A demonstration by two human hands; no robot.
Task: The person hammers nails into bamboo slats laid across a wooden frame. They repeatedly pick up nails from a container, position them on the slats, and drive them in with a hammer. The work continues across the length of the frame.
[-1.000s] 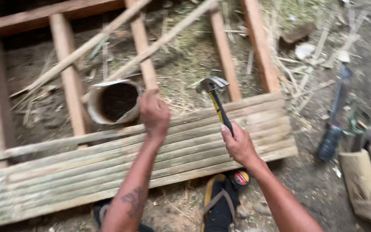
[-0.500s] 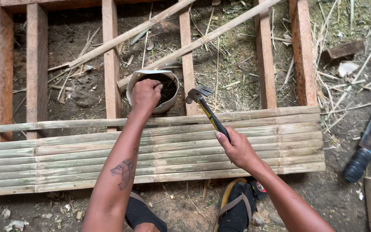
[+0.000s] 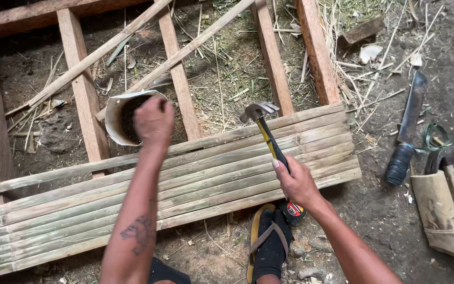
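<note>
Claw hammer [image 3: 265, 132], yellow-and-black handled, steel head raised at frame centre above the bamboo slats [image 3: 195, 179] laid on the wooden frame [image 3: 82, 89]; the right hand [image 3: 296, 181] is wrapped around its grip. The left hand [image 3: 153, 122], fingers curled, dips into the round container [image 3: 127, 117]. Step, as judged: fetching a nail; next calls for seating it on a slat.

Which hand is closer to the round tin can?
Left. The left hand reaches into the tin can, touching it. The right hand is off to the side, holding the hammer over the bamboo slats.
</note>
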